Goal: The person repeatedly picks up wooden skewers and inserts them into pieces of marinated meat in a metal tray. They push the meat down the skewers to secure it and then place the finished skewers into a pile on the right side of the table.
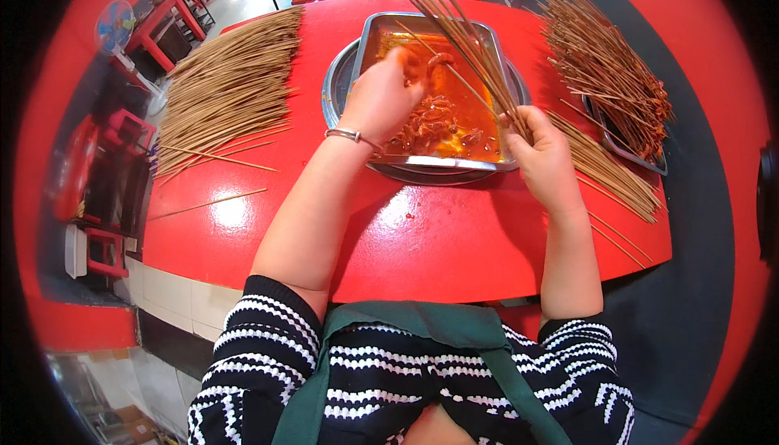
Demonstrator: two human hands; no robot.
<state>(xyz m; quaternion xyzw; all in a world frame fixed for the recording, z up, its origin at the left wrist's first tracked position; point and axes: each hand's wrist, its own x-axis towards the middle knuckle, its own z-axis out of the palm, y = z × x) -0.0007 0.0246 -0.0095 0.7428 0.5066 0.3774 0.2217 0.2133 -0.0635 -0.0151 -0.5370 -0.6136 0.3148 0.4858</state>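
Observation:
My right hand grips the lower ends of several thin wooden skewers, which fan upward over a metal tray. Reddish-orange oily sauce and small sauce-coated meat pieces lie in the tray. One curved red piece of meat hangs above the sauce at a slanting skewer. My left hand, with a bracelet at the wrist, is over the tray just left of that piece. Its fingers are curled and blurred by motion, so whether they pinch anything is unclear.
Under the tray is a round metal basin. A large pile of bare skewers lies left, with loose ones nearer me. At right, loaded skewers rest on another tray, beside more bare skewers. A fan stands beyond the red table.

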